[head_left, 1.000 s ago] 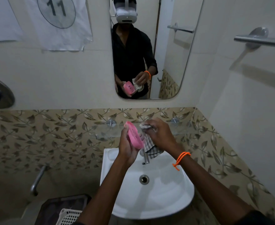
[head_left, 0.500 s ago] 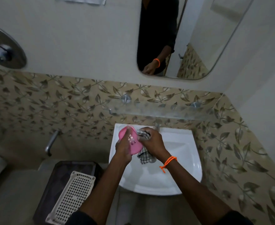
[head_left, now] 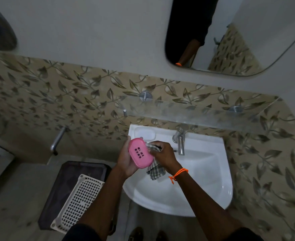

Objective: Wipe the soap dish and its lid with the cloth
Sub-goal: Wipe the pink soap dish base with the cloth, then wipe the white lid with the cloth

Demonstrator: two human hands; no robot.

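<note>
Left hand [head_left: 125, 160] cradles pink soap dish [head_left: 140, 152]; right hand [head_left: 164, 154] grips checked cloth [head_left: 155, 169], seemingly against its edge.

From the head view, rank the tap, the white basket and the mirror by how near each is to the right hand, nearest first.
Measured from the right hand, which holds the cloth:
1. Tap: just right of the hand, at the back of the basin.
2. White basket: lower left, on the dark stand beside the basin.
3. Mirror: on the wall, top right.

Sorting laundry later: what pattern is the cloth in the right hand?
A checked pattern, dark lines on pale fabric, on the cloth; the head view shows it.
</note>
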